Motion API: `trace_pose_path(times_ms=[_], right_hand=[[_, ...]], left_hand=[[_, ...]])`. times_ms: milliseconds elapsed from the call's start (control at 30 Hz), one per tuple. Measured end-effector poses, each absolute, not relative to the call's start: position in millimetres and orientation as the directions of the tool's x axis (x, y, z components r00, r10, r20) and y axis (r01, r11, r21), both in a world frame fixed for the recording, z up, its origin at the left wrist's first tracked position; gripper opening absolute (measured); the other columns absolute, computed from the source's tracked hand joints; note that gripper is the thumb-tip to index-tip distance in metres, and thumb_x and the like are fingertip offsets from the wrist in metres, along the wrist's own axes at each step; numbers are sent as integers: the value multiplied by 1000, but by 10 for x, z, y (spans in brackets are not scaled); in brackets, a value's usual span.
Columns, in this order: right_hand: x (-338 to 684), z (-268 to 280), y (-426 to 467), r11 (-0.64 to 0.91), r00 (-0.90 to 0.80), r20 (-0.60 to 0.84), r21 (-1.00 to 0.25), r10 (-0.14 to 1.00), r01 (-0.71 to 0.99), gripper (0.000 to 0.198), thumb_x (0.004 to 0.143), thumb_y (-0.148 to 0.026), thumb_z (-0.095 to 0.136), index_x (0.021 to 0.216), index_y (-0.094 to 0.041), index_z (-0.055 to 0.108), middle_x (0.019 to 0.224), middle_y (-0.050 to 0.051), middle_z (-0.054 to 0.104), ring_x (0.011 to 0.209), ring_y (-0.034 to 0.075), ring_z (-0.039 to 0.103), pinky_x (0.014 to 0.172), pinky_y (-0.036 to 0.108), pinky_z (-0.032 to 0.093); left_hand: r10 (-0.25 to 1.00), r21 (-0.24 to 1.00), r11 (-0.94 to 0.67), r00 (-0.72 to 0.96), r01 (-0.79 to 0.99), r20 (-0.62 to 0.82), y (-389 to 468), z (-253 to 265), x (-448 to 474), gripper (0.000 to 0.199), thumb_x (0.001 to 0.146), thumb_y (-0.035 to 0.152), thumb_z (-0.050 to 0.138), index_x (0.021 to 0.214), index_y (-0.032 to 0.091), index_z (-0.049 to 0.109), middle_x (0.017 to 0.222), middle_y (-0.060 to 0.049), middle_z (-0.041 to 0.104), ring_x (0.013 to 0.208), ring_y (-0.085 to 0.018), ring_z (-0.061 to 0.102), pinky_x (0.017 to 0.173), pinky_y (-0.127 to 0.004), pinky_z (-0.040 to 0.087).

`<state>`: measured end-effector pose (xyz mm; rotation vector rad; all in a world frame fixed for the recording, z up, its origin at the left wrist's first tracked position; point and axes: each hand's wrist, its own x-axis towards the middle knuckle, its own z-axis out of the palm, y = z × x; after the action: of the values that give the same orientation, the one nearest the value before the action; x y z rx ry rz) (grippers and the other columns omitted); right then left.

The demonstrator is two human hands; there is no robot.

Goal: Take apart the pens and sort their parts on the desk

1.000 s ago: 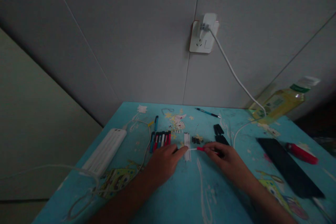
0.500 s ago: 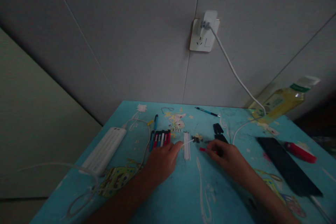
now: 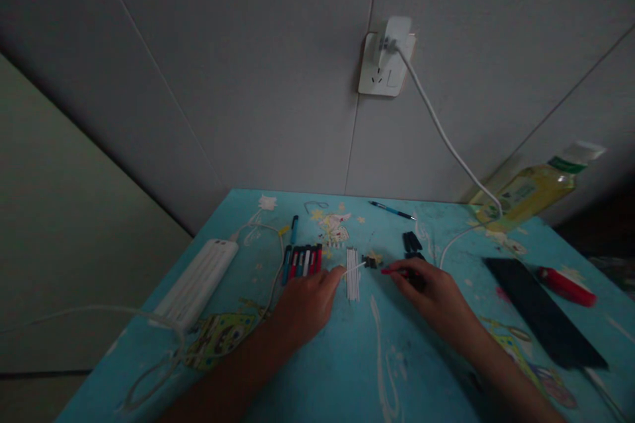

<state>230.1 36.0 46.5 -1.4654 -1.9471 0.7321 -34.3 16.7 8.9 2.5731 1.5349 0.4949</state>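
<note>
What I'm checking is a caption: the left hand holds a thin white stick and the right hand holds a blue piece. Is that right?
Only the colour is wrong: the head view shows the right hand holding a red piece, not a blue one. The left hand does hold a thin white stick.

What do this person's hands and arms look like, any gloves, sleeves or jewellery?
The left hand and right hand are ungloved. The forearms are bare where they show, with no sleeve, watch or bracelet visible. It's too dim to rule out a thin ring.
</note>
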Motion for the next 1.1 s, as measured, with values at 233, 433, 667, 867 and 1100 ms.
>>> trace_pose_path(times_ms=[233, 433, 667, 867, 1100], right_hand=[[2248, 506, 290, 256, -205, 167, -783, 964, 567, 27, 96, -44, 54, 102, -23, 70, 93, 4, 71, 78, 19, 64, 67, 30, 48], [2134, 414, 245, 275, -221, 173, -739, 960, 616, 33, 97, -45, 52, 89, -19, 69, 84, 6, 68, 74, 19, 62, 64, 29, 47], [2062, 457, 314, 217, -185, 142, -843, 972, 493, 32, 96, -47, 53, 105, -20, 67, 92, 6, 72, 78, 19, 66, 69, 28, 50], [1620, 828, 962, 367, -336, 186, -686, 923, 628, 43, 90, -58, 57, 77, -18, 64, 66, 0, 64, 59, 14, 56, 55, 24, 39], [665, 639, 1860, 372, -385, 34, -349, 922, 860, 39, 89, -49, 62, 73, -14, 67, 67, 4, 66, 66, 15, 62, 58, 24, 37]], left_hand=[[867, 286, -488, 419, 825, 270, 160, 96, -346, 35, 99, 16, 40, 132, 21, 48, 97, -6, 71, 84, -21, 71, 72, -32, 55], [866, 362, -482, 374, 798, 331, 158, 122, -333, 30, 101, 20, 35, 129, 19, 46, 95, -7, 73, 81, -23, 72, 69, -33, 55], [675, 268, -734, 626, 624, 391, 72, 158, -336, 23, 100, 18, 37, 120, 19, 49, 88, -4, 71, 71, -20, 70, 65, -33, 53], [578, 111, -813, 767, 572, 278, -21, 228, -264, 17, 93, 24, 50, 110, 23, 53, 76, 2, 69, 58, -19, 66, 53, -29, 46], [612, 132, -791, 764, 598, 205, -30, 343, -247, 15, 94, 29, 51, 108, 25, 54, 80, 3, 73, 65, -20, 70, 53, -29, 44]])
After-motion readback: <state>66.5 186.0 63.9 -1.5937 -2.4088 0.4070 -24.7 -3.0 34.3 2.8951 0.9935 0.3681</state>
